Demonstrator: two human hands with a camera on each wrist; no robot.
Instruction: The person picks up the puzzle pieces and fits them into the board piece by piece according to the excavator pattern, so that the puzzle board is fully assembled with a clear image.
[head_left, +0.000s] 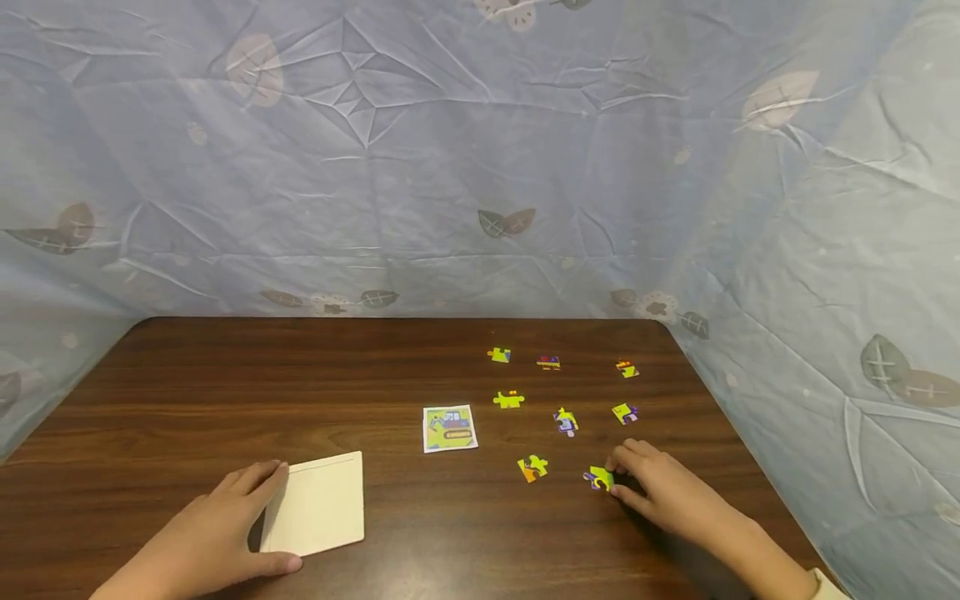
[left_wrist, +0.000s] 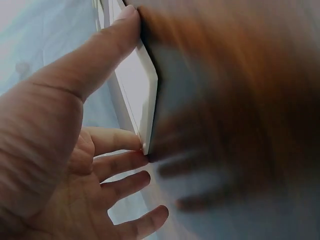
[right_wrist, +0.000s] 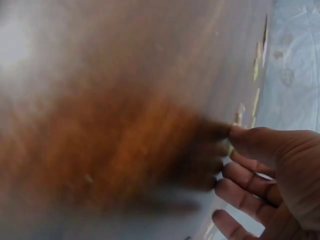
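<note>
1. puzzle piece (head_left: 599, 478), green and flat, lies on the wooden table (head_left: 225, 375) at the right hand (head_left: 663, 492) fingertips, pinched at its edge.
2. likely light, thin, stiff card; best gripped by opposite edges.
3. left hand (head_left: 213, 533) loosely curls around the white tray (head_left: 318, 504) edge.

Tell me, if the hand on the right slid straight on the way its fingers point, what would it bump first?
Probably the green-and-yellow cardboard puzzle piece already at the right hand's fingertips; beyond it lies the orange-and-green puzzle piece.
</note>
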